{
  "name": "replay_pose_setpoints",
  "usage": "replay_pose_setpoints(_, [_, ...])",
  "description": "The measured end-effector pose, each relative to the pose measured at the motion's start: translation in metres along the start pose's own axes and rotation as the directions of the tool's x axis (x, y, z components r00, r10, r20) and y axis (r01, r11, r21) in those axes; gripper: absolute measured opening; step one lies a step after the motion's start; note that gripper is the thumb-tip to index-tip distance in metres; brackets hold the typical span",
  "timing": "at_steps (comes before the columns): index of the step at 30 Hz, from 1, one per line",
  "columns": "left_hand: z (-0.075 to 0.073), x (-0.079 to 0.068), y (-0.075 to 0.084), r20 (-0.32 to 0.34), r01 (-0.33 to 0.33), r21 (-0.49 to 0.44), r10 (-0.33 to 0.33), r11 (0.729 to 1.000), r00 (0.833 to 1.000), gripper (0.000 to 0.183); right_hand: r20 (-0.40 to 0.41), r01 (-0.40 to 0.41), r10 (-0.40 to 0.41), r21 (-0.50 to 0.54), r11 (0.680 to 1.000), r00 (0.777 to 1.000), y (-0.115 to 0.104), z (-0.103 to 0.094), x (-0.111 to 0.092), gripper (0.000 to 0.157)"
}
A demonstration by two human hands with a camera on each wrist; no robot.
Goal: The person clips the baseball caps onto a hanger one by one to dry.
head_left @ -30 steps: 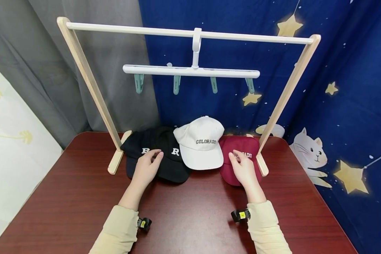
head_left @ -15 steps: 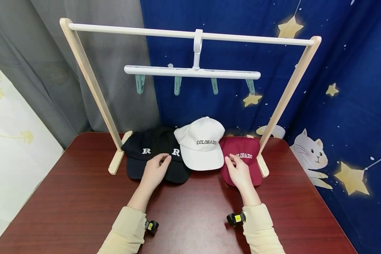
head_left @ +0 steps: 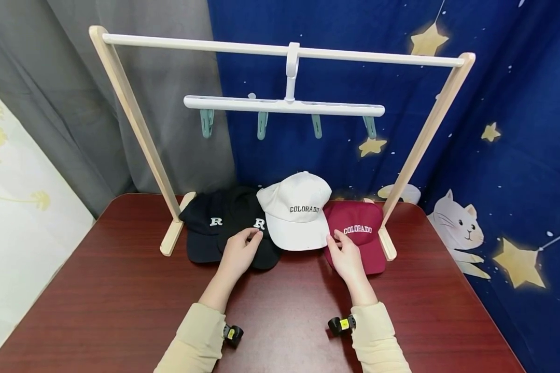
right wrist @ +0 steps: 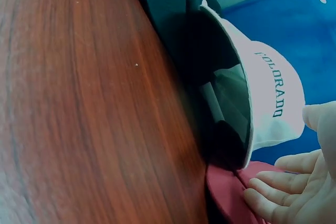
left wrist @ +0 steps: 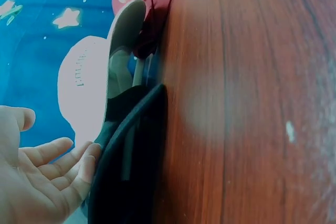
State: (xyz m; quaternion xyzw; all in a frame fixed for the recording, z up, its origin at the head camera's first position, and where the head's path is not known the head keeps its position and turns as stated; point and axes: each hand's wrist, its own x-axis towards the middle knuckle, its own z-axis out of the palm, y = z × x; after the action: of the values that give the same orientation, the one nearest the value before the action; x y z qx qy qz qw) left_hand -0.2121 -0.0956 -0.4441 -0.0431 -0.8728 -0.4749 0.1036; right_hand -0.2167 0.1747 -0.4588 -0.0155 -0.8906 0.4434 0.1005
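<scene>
A white cap (head_left: 295, 197) lettered COLORADO leans between its neighbours, its brim raised off the table in both wrist views. On its left lie two dark caps with a white R, a navy-looking cap (head_left: 200, 246) and a black cap (head_left: 267, 254). To its right is a maroon COLORADO cap (head_left: 371, 251). My left hand (head_left: 239, 252) is over the black cap, fingers relaxed and thumb apart, fingertips near the white brim's left side. Over the maroon cap, my right hand (head_left: 347, 257) has its fingers extended and its thumb apart, close to the brim's right edge.
A wooden rack (head_left: 140, 124) stands over the caps, with a white top rail (head_left: 378, 57). From it hangs a white hanger (head_left: 242, 103) with several teal clips, including one clip (head_left: 262, 126) left of centre. Curtains (head_left: 168, 103) rise behind the reddish-brown table (head_left: 98, 305).
Both hands have moved inward toward the white cap, the left hand rightward across the dark caps and the right hand leftward over the maroon one. The caps stay where they were.
</scene>
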Motion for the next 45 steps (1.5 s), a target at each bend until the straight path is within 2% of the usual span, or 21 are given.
replay_pose_setpoints(6, [0.005,0.0,0.004,0.042,0.003,0.031,-0.004,1.0,0.999,0.034,0.0,0.005,-0.005,0.003,1.0,1.0,0.001,0.003,-0.001,0.048])
replay_pose_setpoints(13, [0.013,0.003,0.005,0.072,0.007,0.026,-0.009,1.0,0.997,0.032,0.0,0.005,-0.005,0.008,1.0,1.0,0.001,0.006,-0.002,0.047])
replay_pose_setpoints(20, [0.016,0.004,0.009,0.116,0.034,0.018,-0.036,0.999,0.993,0.033,0.008,0.001,-0.001,0.007,1.0,1.0,0.0,0.009,-0.003,0.047])
replay_pose_setpoints(27, [0.019,0.008,0.014,0.161,0.093,0.016,-0.094,0.996,0.982,0.034,0.009,0.008,-0.008,0.004,1.0,1.0,-0.001,0.01,-0.002,0.047])
replay_pose_setpoints(38, [0.023,0.012,0.017,0.156,0.142,0.017,-0.143,0.99,0.977,0.033,-0.025,0.012,-0.012,0.018,1.0,1.0,-0.001,0.014,-0.002,0.047])
replay_pose_setpoints(42, [0.025,0.012,0.019,0.144,0.173,-0.015,-0.169,0.985,0.975,0.033,-0.042,0.002,-0.001,0.036,0.999,0.999,-0.002,0.016,-0.002,0.047])
replay_pose_setpoints(45, [0.027,0.011,0.02,0.124,0.219,-0.074,-0.209,0.973,0.97,0.033,-0.057,-0.004,0.007,0.051,0.999,0.998,-0.002,0.017,-0.002,0.048])
